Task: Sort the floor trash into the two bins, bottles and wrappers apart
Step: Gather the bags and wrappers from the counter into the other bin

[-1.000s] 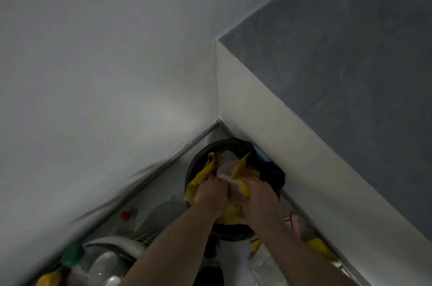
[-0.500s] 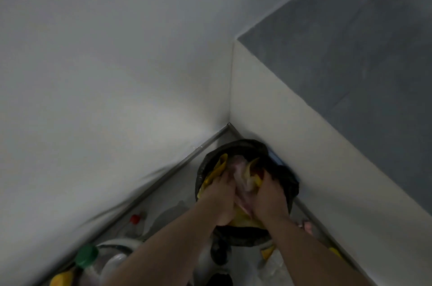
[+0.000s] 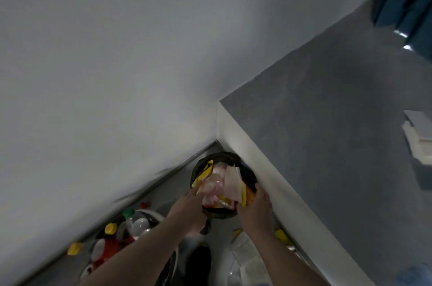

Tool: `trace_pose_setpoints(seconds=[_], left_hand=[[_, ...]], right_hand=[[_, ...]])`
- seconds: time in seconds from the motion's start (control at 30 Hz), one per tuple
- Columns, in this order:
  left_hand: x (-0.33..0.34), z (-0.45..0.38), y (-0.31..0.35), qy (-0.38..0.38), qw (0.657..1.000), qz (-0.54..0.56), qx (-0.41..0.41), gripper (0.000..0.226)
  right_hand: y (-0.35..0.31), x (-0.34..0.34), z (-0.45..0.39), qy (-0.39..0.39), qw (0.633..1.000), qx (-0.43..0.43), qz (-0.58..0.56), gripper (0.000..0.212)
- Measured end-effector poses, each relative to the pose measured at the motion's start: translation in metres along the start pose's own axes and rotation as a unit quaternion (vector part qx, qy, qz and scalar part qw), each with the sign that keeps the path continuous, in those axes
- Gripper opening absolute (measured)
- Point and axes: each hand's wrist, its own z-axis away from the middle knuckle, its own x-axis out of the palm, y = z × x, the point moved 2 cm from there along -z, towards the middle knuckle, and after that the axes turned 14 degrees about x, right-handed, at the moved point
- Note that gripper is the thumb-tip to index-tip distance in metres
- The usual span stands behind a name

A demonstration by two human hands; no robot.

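A black bin (image 3: 247, 170) stands in the corner of the room, piled full of yellow, pink and white wrappers (image 3: 222, 186). My left hand (image 3: 187, 209) is at the bin's near left side, fingers spread and touching the wrapper pile. My right hand (image 3: 256, 210) is at the near right rim, its fingertips hidden against a yellow wrapper edge. At lower left a white bin (image 3: 153, 213) holds bottles, among them a green-capped bottle (image 3: 131, 216) and a red bottle (image 3: 106, 250).
White walls (image 3: 105, 98) meet behind the black bin, and a grey ledge (image 3: 327, 145) runs along the right. A clear plastic wrapper (image 3: 245, 255) and a yellow wrapper (image 3: 281, 235) lie on the floor at my right. A dark shoe (image 3: 198, 262) is below the bins.
Both hands were pressed together on the wrappers inside the black bin. They have now drawn apart to either side, and the pile shows between them. The view has tilted up.
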Motion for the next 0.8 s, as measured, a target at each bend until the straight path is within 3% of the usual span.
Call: trace_pose_setpoints(seconds=[0.13, 0.2, 0.3, 0.6, 0.8], left_hand=[[-0.019, 0.065, 0.028, -0.002, 0.999, -0.028, 0.021, 0.066], [-0.044, 0.117, 0.064, 0.008, 0.998, -0.035, 0.043, 0.073], [-0.083, 0.207, 0.124, 0.037, 0.999, 0.004, 0.034, 0.060], [-0.104, 0.419, 0.242, 0.089, 0.996, -0.016, -0.005, 0.070], [-0.103, 0.482, 0.284, 0.094, 0.995, -0.013, 0.027, 0.068]], right_hand=[[0.005, -0.064, 0.079, -0.002, 0.999, -0.047, -0.006, 0.055], [0.014, -0.097, 0.124, -0.021, 0.997, -0.068, 0.025, 0.062], [0.031, -0.143, 0.193, -0.064, 0.995, -0.076, 0.032, 0.074], [0.095, -0.263, 0.376, -0.111, 0.973, -0.180, 0.095, 0.063], [0.138, -0.308, 0.434, -0.082, 0.977, -0.183, 0.065, 0.060]])
